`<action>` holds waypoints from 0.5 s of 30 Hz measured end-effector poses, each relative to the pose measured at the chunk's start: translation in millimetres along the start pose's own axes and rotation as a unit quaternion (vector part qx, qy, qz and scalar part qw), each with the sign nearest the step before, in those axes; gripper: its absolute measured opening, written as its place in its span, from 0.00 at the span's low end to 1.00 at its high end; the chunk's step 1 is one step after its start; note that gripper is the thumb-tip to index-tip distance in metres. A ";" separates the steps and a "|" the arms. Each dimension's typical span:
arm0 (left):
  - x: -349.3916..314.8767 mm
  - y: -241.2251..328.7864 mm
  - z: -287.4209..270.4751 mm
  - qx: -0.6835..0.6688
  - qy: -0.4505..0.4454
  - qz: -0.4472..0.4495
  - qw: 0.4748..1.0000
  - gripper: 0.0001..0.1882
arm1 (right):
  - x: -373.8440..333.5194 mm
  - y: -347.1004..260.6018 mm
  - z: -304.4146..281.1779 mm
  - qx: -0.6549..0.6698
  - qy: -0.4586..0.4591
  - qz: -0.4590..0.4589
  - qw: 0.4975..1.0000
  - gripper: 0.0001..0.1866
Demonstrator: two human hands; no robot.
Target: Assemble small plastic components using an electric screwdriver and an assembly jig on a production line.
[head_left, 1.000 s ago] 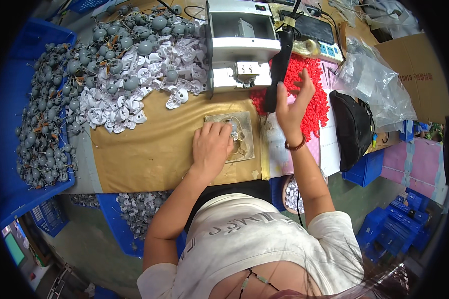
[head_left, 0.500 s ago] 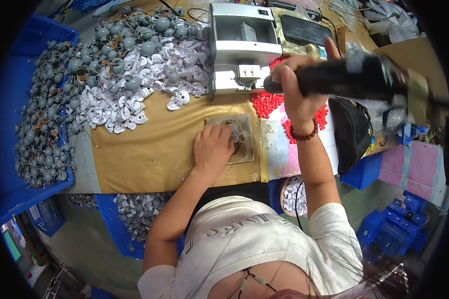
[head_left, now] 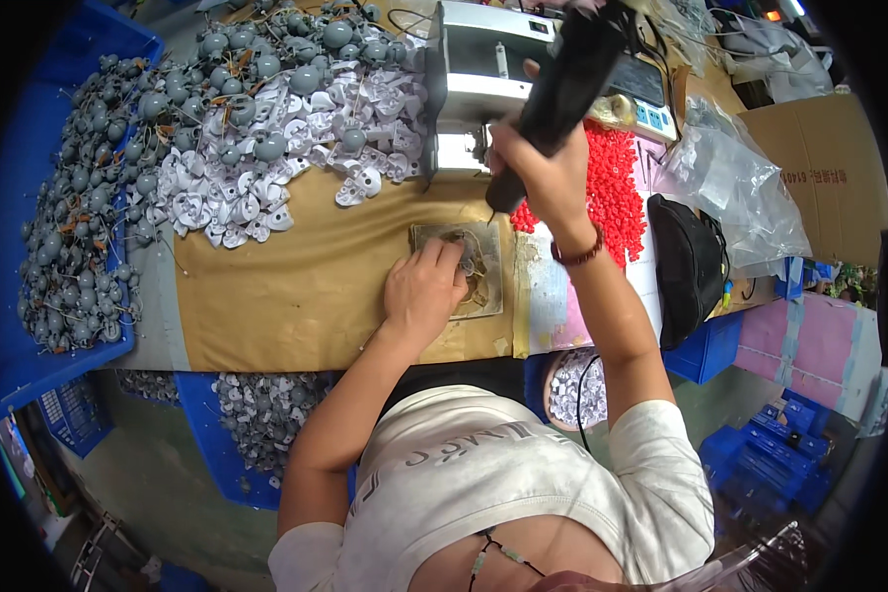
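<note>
As right fingers [head_left: 510,144] grip one apparent screwdriver [head_left: 570,91], left fingers [head_left: 445,259] overlie one plate [head_left: 485,299].

Lettering [head_left: 464,449] marks the white shirt [head_left: 503,483] and brown carton [head_left: 827,143].

I observe the surface [head_left: 266,306] supporting white parts [head_left: 229,197], grey round parts [head_left: 268,65], red pieces [head_left: 617,187], a square plate [head_left: 489,298] and a black pouch [head_left: 683,266].
</note>
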State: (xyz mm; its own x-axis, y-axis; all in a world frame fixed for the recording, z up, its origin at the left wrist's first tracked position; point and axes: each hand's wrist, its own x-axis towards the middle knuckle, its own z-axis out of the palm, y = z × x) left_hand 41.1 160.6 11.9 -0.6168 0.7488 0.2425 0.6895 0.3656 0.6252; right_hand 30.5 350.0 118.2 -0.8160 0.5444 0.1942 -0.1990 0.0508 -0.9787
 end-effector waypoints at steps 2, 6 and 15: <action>1.7 0.5 -2.3 -0.008 -0.017 -0.014 1.000 0.18 | -25.8 -0.8 0.8 0.004 -0.012 0.003 1.000 0.17; 0.4 1.0 -0.7 -0.007 0.006 -0.008 1.000 0.15 | -59.6 6.9 0.6 -0.031 -0.064 -0.031 0.997 0.33; 0.6 2.6 -2.4 0.007 0.003 -0.013 1.000 0.14 | -80.8 26.7 -3.4 -0.004 -0.110 -0.071 0.991 0.47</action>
State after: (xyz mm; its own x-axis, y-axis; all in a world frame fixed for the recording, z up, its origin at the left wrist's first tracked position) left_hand 41.6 160.6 15.5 -0.6372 0.7356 0.2299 0.6778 0.3928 0.6216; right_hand 93.0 310.3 76.2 -0.8786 0.3365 0.3390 -0.3169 0.1203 -0.9408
